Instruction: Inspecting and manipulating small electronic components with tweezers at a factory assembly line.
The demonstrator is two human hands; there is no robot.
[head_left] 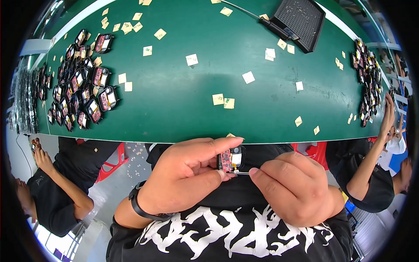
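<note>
Head view, seen from my remote station. The left hand [187, 170] is closed to a narrow gap around a small black case [242, 156], its thumb at the near side and its index finger stretched along the far side. The case lies in front of the body, just short of the table's near edge, its open face turned up to me; a red circuit board [226, 160] and a white part [236, 158] show inside. I judge it light, with a stiff shell, probably smooth enough to slip under loose fingertips. The exposed board looks to be the fragile portion, so I would grip by the outer walls and keep pressure off the inside. The right hand [294, 185] pinches a thin metal tool [242, 173] between thumb and forefinger, the other fingers curled in; its tip reaches the case's lower edge, but I cannot tell whether the two touch. A black band [139, 204] circles the left wrist.

Beyond the hands, I note the green tabletop [205, 122] with scattered paper slips [192, 60]. Similar open cases [100, 77] crowd its left side, and another cluster [367, 83] lies at the far right. A black perforated tray [301, 22] sits at the back. Co-workers' arms [364, 172] flank the scene on both sides.
</note>
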